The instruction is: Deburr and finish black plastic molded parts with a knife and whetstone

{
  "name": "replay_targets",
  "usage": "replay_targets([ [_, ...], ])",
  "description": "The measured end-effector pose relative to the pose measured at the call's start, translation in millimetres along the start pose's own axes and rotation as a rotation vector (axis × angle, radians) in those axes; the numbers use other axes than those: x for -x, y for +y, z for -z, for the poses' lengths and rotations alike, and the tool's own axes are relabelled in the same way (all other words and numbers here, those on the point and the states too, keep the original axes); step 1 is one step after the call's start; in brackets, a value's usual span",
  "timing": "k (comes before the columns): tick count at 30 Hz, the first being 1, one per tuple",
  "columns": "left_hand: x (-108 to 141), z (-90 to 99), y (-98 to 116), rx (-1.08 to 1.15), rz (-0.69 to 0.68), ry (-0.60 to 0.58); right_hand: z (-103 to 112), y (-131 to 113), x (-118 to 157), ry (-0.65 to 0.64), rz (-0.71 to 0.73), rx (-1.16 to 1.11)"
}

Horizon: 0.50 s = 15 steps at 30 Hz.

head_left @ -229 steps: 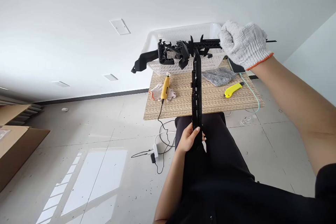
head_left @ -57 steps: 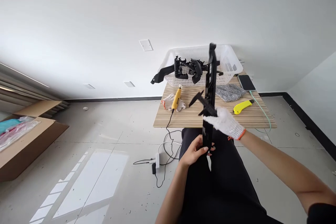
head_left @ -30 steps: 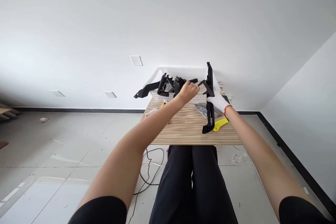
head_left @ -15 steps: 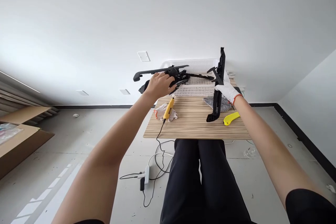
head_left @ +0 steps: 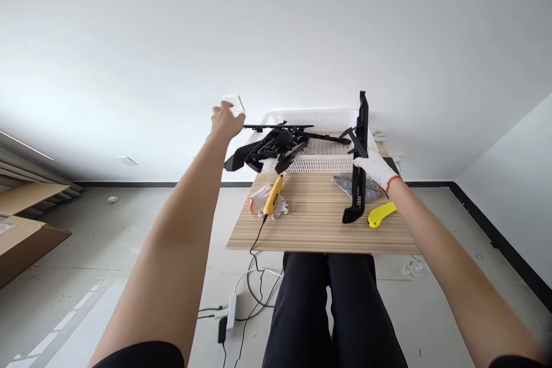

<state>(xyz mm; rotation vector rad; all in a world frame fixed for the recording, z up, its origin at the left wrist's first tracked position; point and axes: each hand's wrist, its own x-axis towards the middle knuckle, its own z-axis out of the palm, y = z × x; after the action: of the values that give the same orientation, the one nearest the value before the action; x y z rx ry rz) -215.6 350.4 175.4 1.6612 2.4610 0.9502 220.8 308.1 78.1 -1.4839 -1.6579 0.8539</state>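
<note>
My right hand (head_left: pixel 374 168), in a white knit glove with orange cuff, grips a long black plastic trim piece (head_left: pixel 360 126) standing near upright over the table's right side. A black caliper (head_left: pixel 356 142) lies across it, pressed by the same hand. My bare left hand (head_left: pixel 227 122) is at the left end of a black plastic strip (head_left: pixel 280 126), its fingers curled round that end, which they hide. The strip rests above a heap of other black plastic parts (head_left: pixel 276 146) lying over the white basket (head_left: pixel 328 164).
On the wood-grain table (head_left: pixel 310 236) lie a yellow corded tool (head_left: pixel 273 195), a white glove (head_left: pixel 259 200), a grey glove (head_left: pixel 345 183) and a yellow-handled tool (head_left: pixel 382 214). Cables and a power strip (head_left: pixel 232 310) lie on the floor. A cardboard box (head_left: pixel 34 247) stands left.
My left hand has moved left and up from the heap to the end of the strip, which now lies more level. My right hand keeps its hold; the view has shifted slightly.
</note>
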Motion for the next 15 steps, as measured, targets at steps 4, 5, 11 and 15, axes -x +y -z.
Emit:
replay_targets([
  [4, -49.4, -6.6, -57.5, -0.257, 0.047, -0.227, 2.7, 5.9, -12.3, -0.019, 0.04, 0.101],
  [5, -59.7, -11.3, -66.6, -0.278, 0.03, -0.301, 2.9, 7.8, -14.0, -0.015, 0.042, 0.105],
  [11, -85.0, -16.9, -67.3, -0.245, 0.08, -0.539, -1.9, 19.8, -15.5, 0.006, -0.024, 0.065],
  [15, -45.0, 17.8, -24.1, -0.476, 0.157, -0.44, -5.9, 27.2, -19.5, 0.023, -0.05, 0.041],
])
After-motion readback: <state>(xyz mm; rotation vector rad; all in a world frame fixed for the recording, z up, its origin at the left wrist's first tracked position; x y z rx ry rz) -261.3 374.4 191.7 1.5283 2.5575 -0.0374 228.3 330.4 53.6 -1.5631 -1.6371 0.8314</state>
